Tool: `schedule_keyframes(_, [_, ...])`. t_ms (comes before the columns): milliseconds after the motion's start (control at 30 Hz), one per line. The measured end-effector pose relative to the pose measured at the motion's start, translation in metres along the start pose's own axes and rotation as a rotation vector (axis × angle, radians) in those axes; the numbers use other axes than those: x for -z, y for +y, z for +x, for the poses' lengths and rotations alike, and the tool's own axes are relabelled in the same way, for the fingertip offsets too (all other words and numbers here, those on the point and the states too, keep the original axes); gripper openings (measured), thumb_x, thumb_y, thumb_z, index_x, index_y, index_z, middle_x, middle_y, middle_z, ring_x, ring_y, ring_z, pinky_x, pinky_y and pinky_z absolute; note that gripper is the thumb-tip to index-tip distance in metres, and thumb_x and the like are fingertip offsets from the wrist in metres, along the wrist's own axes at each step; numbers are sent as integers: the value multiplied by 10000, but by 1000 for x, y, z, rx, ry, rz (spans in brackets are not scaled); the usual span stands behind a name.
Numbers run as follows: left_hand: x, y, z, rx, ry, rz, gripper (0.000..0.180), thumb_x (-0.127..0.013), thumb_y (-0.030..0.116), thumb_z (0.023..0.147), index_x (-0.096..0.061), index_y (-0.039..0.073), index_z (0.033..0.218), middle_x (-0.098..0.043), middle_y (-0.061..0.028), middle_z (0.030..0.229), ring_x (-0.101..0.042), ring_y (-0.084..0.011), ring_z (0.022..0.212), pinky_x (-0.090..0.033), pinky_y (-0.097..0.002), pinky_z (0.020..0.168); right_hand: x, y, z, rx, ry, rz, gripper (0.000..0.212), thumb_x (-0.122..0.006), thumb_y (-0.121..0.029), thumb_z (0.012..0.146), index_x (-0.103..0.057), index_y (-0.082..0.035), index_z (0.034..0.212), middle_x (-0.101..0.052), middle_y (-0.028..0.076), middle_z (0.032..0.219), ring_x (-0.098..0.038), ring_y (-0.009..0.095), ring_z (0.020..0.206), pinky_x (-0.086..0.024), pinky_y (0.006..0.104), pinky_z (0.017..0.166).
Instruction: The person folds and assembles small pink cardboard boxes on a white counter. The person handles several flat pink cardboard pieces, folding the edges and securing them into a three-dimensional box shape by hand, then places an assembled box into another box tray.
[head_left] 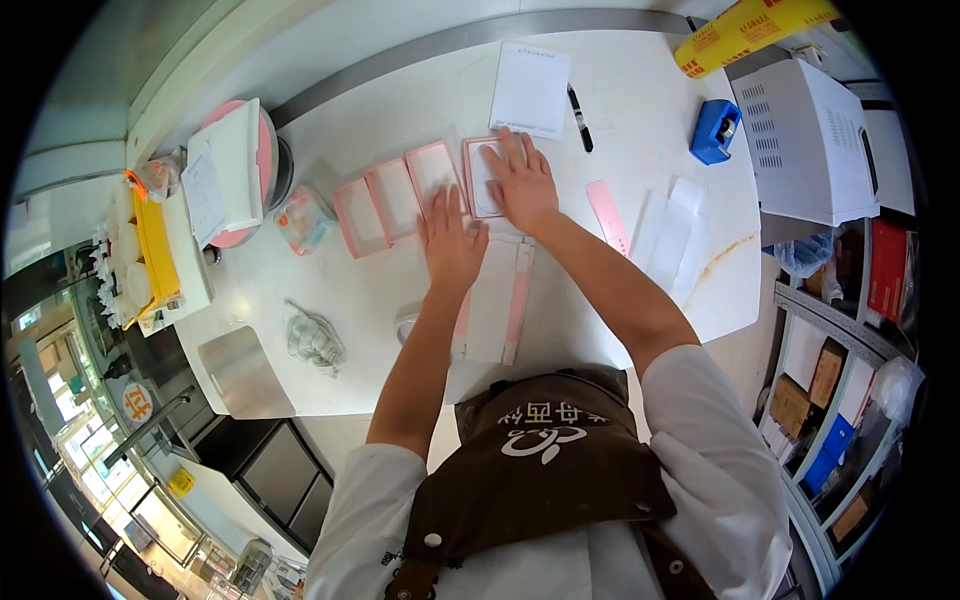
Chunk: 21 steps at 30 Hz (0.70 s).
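Observation:
My right hand (525, 185) lies over a small pink-edged box (478, 205), fingers spread and pressed on it. My left hand (452, 245) is just to its left, fingers stretched out, the tips at the near end of an open pink tray (432, 160). That tray is the rightmost of three shallow pink trays with pale insides; the middle one (394, 198) and the left one (360, 220) stand side by side with it. Below my hands lies a pale sheet-like piece with pink side strips (519, 290), partly hidden by my left forearm.
A notepad (530, 90), black pen (580, 118) and blue tape dispenser (714, 132) are at the back. At right lie a pink strip (607, 215) and clear plastic pieces (672, 240). Leftward are a colourful bag (303, 221), a crumpled plastic bag (313, 338) and stacked items (225, 170).

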<state>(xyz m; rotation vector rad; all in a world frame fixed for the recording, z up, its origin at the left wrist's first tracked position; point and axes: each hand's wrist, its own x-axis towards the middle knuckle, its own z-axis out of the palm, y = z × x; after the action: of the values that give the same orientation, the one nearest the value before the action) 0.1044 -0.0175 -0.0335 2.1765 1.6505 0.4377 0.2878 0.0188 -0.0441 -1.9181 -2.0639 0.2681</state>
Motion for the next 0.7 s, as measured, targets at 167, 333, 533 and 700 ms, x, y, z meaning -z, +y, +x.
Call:
schedule_keyframes(167, [50, -13, -117, 341, -32, 123, 870, -703, 310, 869, -273, 98, 1596, -295, -214, 1624, -276, -418, 1502, -184, -596, 1223, 47, -17, -42, -105, 87, 311, 540, -619, -170, 919, -499, -116, 1443, -404, 171, 1563, -399, 409, 1403, -367, 509, 1142])
schedule_keyframes(333, [53, -46, -207, 547, -48, 56, 935, -729, 225, 829, -228, 88, 1607, -321, -247, 1584, -386, -438, 1409, -375, -565, 1118, 9, -42, -146, -232, -335, 854, 342, -588, -176, 993, -596, -65, 1316, -613, 125, 1255, -586, 271, 1117, -485, 396, 965])
schedule_keyframes(533, [72, -1, -178, 452, -129, -822, 833, -663, 85, 880, -251, 66, 1603, -496, -198, 1437, -587, -287, 1195, -504, -404, 970, 48, -95, -173, -396, -672, 1398, 233, -623, -254, 1030, -648, -62, 1159, -636, -8, 950, -566, 88, 830, -486, 263, 741])
schedule_keyframes(700, [83, 38, -159, 381, -189, -1018, 784, -620, 55, 920, -246, 53, 1609, -543, -147, 1388, -614, -200, 1114, -516, -343, 926, 79, -90, -164, -315, -599, 1470, 178, -643, -230, 1021, -667, -54, 1035, -632, -24, 862, -545, 74, 767, -475, 254, 710])
